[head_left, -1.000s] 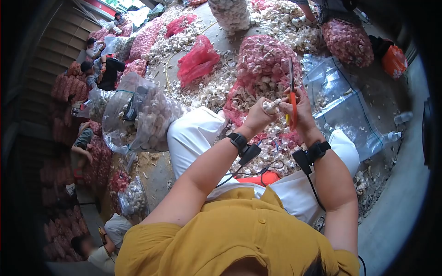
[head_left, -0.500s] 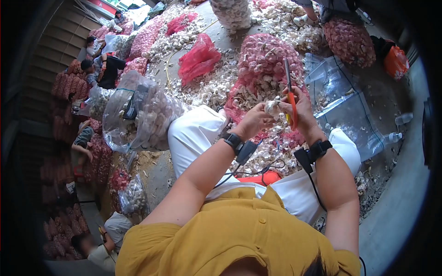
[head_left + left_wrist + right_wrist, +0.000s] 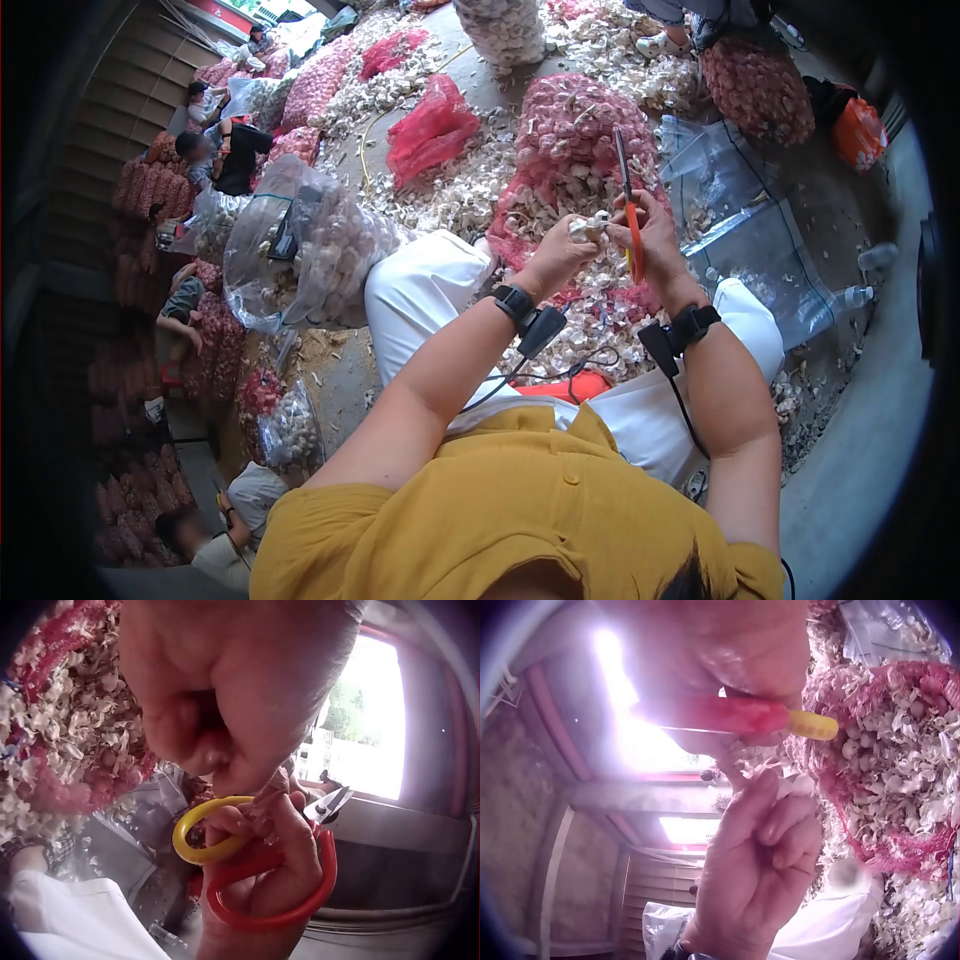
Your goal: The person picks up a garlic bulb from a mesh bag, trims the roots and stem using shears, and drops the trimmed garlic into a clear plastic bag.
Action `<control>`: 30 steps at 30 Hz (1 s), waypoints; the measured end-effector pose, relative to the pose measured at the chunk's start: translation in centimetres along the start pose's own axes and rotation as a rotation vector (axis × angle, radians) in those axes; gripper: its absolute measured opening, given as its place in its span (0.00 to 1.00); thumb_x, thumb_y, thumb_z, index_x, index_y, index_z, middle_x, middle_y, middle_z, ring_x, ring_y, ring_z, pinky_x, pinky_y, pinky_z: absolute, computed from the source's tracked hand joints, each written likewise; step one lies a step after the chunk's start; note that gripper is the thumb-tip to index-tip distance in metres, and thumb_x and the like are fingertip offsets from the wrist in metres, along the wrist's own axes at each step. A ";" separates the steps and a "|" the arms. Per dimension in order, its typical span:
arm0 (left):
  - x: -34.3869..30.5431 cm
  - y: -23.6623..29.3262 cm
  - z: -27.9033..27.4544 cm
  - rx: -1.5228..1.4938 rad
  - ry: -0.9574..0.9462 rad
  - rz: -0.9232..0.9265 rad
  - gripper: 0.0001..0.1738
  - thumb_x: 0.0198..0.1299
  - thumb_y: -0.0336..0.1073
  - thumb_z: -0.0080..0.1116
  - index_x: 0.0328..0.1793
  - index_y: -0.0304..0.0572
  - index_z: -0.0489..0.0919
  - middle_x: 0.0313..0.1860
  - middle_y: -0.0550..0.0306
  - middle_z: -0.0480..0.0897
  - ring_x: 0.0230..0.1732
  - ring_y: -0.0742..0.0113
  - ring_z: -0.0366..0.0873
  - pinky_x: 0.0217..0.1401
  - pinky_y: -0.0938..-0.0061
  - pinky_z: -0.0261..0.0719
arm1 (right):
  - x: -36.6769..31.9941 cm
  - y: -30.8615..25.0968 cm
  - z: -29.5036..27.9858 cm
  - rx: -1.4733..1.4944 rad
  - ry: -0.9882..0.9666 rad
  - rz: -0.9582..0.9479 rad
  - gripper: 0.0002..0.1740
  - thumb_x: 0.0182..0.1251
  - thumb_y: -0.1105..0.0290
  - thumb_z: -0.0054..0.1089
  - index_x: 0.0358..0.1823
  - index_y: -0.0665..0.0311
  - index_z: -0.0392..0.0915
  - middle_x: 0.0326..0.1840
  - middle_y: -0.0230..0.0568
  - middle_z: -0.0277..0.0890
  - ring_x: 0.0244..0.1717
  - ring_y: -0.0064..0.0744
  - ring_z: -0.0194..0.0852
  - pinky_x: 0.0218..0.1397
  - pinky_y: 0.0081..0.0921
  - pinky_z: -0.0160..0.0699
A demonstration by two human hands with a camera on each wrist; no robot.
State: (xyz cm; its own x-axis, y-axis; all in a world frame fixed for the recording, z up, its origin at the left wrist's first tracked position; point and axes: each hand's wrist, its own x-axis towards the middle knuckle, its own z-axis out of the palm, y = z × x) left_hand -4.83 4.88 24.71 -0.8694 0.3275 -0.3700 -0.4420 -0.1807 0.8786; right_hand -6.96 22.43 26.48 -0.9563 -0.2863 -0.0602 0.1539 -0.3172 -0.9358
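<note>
Left of centre in the head view, a clear bag (image 3: 300, 250) of garlic lay by the knee. At centre, the left hand (image 3: 557, 258) pinched a bulb (image 3: 588, 229) in curled fingers, raised over a red mesh sack (image 3: 575, 115). Just to its right, the right hand (image 3: 662, 245) gripped the scissors (image 3: 630, 215), blades pointing up beside the bulb; contact could not be told. The step appeared to be trimming the bulb. The next move would call for setting the blades on the stem, clear of the left fingertips.
</note>
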 end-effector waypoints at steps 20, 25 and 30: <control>-0.9 -0.1 0.4 0.524 0.155 -0.156 0.07 0.62 0.37 0.59 0.42 0.43 0.79 0.23 0.66 0.74 0.22 0.78 0.70 0.21 0.78 0.67 | -0.2 0.6 0.3 -0.069 -0.146 0.028 0.21 0.51 0.77 0.67 0.47 0.63 0.71 0.33 0.33 0.76 0.35 0.18 0.73 0.40 0.18 0.73; -0.1 -2.4 -2.2 0.611 0.065 -0.149 0.11 0.68 0.41 0.49 0.45 0.42 0.76 0.27 0.60 0.76 0.26 0.72 0.74 0.26 0.76 0.70 | -0.2 0.9 0.1 -0.061 -0.094 -0.001 0.21 0.51 0.76 0.67 0.47 0.62 0.71 0.34 0.33 0.76 0.34 0.19 0.73 0.39 0.18 0.73; -1.4 -1.8 -1.5 -0.079 0.120 -0.236 0.22 0.71 0.52 0.40 0.59 0.44 0.67 0.46 0.51 0.76 0.45 0.62 0.78 0.42 0.73 0.76 | 0.0 0.4 -0.2 0.041 -0.056 -0.003 0.21 0.51 0.78 0.67 0.47 0.62 0.71 0.34 0.33 0.76 0.34 0.20 0.73 0.39 0.19 0.73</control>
State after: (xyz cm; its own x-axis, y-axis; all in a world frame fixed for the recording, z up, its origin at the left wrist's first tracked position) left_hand -3.14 3.30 23.20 -0.7585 0.2576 -0.5986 -0.6469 -0.1859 0.7396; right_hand -6.95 22.52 26.05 -0.9414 -0.3354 -0.0365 0.1621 -0.3549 -0.9208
